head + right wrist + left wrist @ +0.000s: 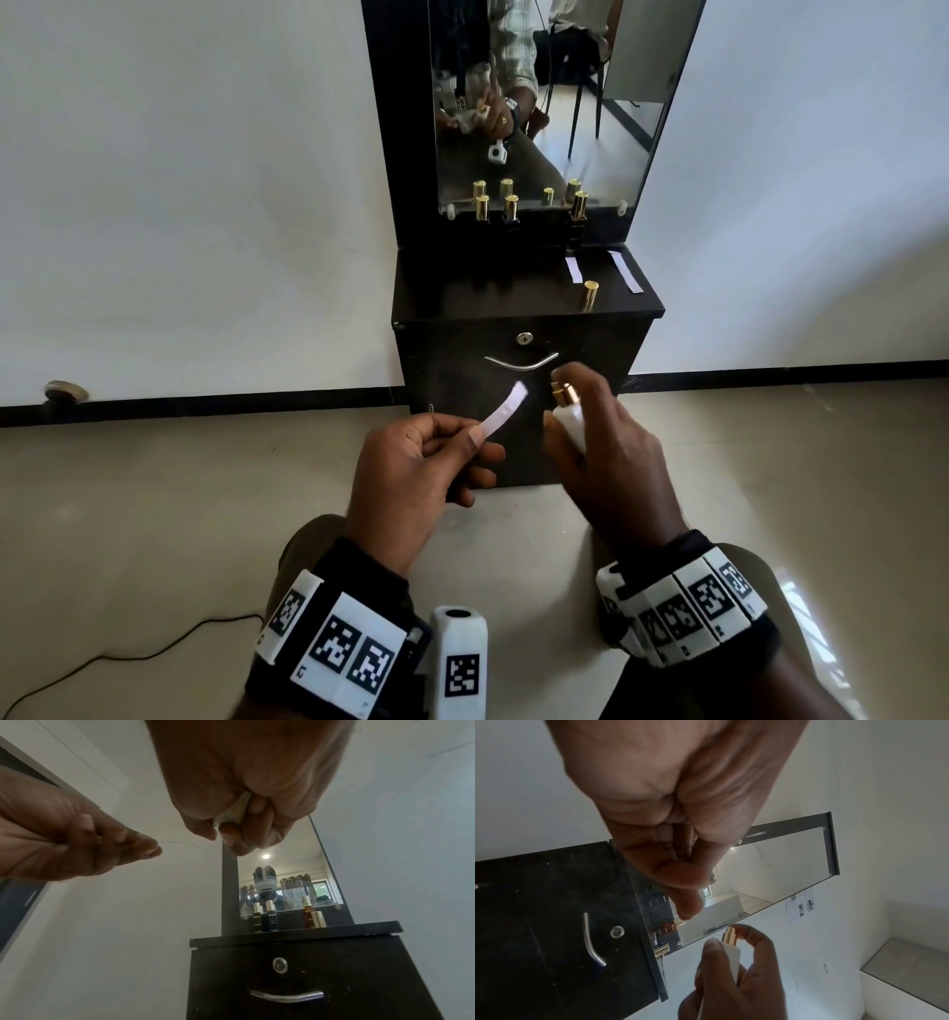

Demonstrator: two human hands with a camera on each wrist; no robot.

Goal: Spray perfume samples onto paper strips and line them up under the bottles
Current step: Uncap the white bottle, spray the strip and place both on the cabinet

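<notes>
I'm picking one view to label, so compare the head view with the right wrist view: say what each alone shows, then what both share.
Only the head view shows two paper strips lying on the cabinet top, the bottle's gold sprayer, and the wrist bands.

Only the right wrist view shows the ceiling light reflected in the mirror.

Both show the left hand pinching a strip, the right hand gripping the white bottle, and the loose gold cap.

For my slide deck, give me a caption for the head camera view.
Left hand pinches a paper strip while right hand aims an uncapped white perfume bottle at it.
</notes>
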